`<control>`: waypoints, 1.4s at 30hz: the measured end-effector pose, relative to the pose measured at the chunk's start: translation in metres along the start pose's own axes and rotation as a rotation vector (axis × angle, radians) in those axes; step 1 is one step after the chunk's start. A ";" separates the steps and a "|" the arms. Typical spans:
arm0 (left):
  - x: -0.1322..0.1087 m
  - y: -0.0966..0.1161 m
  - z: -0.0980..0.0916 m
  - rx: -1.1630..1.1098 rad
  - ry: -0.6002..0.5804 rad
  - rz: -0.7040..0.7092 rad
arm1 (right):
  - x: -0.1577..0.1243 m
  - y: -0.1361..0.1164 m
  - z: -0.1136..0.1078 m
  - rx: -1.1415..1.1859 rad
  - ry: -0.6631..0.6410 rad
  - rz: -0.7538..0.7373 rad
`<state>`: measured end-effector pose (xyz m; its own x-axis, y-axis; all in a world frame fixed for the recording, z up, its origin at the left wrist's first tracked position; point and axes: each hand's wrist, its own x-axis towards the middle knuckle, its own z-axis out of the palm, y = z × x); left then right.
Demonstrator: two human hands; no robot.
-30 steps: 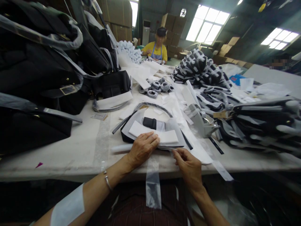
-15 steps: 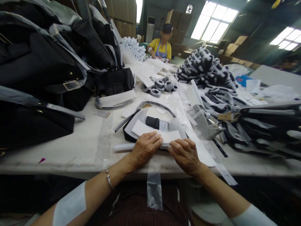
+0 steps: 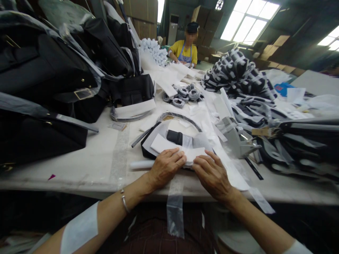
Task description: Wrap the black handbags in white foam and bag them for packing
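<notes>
A black handbag [image 3: 147, 151] lies in front of me on the table, partly covered with white wrapping, its plastic-wrapped handle [image 3: 182, 116] arching away. On it rests a folded white sheet [image 3: 161, 144], with a small black strap piece [image 3: 174, 137] just behind. My left hand [image 3: 168, 167] grips the near edge of the sheet with fingers together. Across from it my right hand [image 3: 212, 173] holds the same edge, fingers bent and the index finger straighter. A white roll [image 3: 141, 165] sticks out left beneath my left hand. The thumbs are mostly hidden.
Black bags [image 3: 39, 67] are piled at the left. A grey-white tape dispenser [image 3: 235, 137] stands at the right, near stacked black-and-white pieces [image 3: 299, 148]. Coiled straps [image 3: 182, 95] lie farther back. A co-worker in yellow [image 3: 185, 53] sits beyond. Clear tape [image 3: 175, 211] hangs off the front edge.
My right hand's fingers have spread from a tighter curl and lie flatter along the sheet's edge. My left hand stays on the sheet. The whole view has shifted slightly.
</notes>
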<state>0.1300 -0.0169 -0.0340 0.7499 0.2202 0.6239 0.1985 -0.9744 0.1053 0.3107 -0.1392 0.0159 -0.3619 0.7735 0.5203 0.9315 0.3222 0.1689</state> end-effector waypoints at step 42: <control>0.003 0.005 -0.002 0.051 -0.003 -0.004 | -0.034 -0.073 0.032 0.445 0.195 0.083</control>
<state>0.1321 -0.0213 -0.0302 0.7510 0.2242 0.6211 0.2333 -0.9700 0.0680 0.2536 -0.1710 -0.0410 -0.2335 0.7036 0.6711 0.8354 0.4984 -0.2318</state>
